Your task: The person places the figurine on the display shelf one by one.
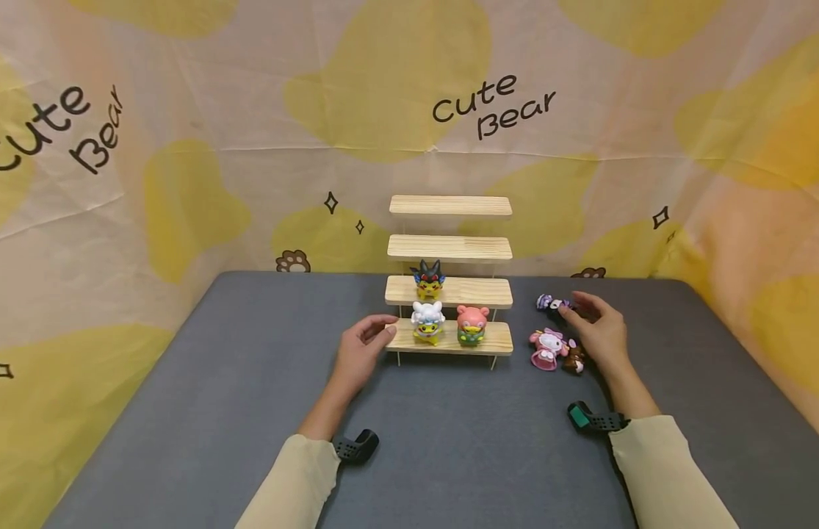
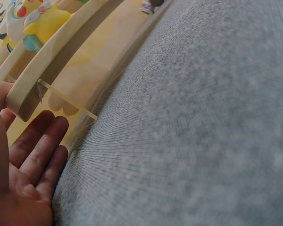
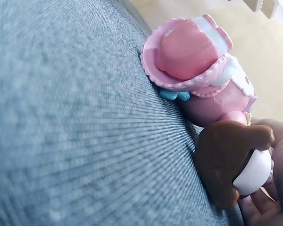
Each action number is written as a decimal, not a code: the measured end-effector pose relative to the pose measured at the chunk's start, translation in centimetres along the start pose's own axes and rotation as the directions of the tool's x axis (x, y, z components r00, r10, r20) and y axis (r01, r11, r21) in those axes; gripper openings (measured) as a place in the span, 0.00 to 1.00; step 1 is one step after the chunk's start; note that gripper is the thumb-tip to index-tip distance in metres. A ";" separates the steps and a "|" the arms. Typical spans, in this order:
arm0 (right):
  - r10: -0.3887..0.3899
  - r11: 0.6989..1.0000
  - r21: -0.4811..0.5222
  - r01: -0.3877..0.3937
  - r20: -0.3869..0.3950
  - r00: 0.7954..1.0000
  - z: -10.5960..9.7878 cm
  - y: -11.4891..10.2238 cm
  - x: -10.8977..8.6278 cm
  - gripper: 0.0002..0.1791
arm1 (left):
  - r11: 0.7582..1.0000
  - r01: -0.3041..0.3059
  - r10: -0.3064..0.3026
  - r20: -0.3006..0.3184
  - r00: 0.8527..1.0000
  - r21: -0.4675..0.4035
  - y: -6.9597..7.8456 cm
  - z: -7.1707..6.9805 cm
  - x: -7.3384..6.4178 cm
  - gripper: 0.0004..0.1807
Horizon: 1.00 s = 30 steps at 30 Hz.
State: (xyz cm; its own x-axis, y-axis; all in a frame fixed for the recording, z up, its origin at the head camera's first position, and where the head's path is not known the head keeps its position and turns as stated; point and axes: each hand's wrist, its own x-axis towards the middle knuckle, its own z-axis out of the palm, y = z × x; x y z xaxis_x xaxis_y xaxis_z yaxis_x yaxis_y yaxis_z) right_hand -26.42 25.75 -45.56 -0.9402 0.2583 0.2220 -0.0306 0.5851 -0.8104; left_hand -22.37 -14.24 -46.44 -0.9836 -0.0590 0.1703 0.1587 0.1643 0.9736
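Note:
A tiered wooden display stand (image 1: 449, 292) stands on the grey table. My left hand (image 1: 363, 351) pinches the left end of its lowest shelf (image 2: 26, 96) between thumb and index finger, the other fingers extended below. On that shelf sit a white-hooded yellow figurine (image 1: 427, 323) and a pink-hooded figurine (image 1: 471, 325); a black-hooded yellow figurine (image 1: 428, 279) sits one tier up. Right of the stand, my right hand (image 1: 602, 334) pinches a purple-and-white figurine (image 1: 548, 302) lying on the table. Nearer me lie a pink figurine (image 3: 193, 52) and a brown-and-white one (image 3: 221, 160), partly hiding my right fingers.
The grey cloth-covered table (image 1: 475, 441) reaches back to a hanging yellow-and-cream cloth (image 1: 396, 88) printed with words and paw marks. The stand's upper two shelves (image 1: 449, 248) rise close in front of this cloth. Thin clear legs carry the tiers.

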 end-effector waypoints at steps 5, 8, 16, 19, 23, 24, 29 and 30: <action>-0.037 0.994 -0.103 0.043 0.062 0.997 -0.2 0.1 0.1 0.30 | 1.000 -0.006 0.006 0.002 1.000 0.003 0.1 0.0 0.2 0.12; -0.047 0.988 -0.141 0.057 0.073 0.996 -0.3 0.2 0.2 0.29 | 1.000 -0.006 0.006 0.003 1.000 0.005 0.1 0.0 0.3 0.12; -0.095 0.983 -0.151 0.106 0.079 0.992 -0.2 0.3 0.4 0.26 | 1.000 0.000 0.000 -0.001 1.000 0.014 0.3 -0.1 0.2 0.12; -0.105 0.986 -0.122 0.109 0.042 0.994 -0.2 0.3 0.3 0.24 | 1.000 0.007 -0.007 -0.001 1.000 0.015 0.3 -0.2 0.2 0.12; -0.094 0.993 -0.075 0.093 -0.012 0.995 -0.1 0.2 0.2 0.22 | 1.000 0.010 -0.010 0.002 1.000 0.010 0.2 -0.2 0.2 0.12; -0.089 0.994 -0.064 0.087 -0.018 0.996 -0.1 0.3 0.1 0.22 | 1.000 0.011 -0.011 0.002 1.000 0.010 0.2 -0.2 0.2 0.12; -0.044 0.998 0.041 0.045 -0.010 0.999 -0.3 0.8 0.0 0.23 | 1.000 0.019 -0.019 0.010 1.000 0.012 0.1 -0.1 0.0 0.12; -0.040 0.995 0.091 0.040 0.000 0.999 -0.2 0.8 0.0 0.24 | 1.000 0.019 -0.019 0.013 1.000 0.012 0.1 -0.1 0.1 0.11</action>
State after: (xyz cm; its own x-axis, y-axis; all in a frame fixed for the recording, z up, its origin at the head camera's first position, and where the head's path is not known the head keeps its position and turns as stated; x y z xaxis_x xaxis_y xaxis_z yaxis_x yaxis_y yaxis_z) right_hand -26.34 26.39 -46.13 -0.9382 0.2347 0.2545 -0.0988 0.5230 -0.8466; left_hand -22.39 -14.34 -46.28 -0.9875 -0.0497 0.1497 0.1390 0.1745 0.9748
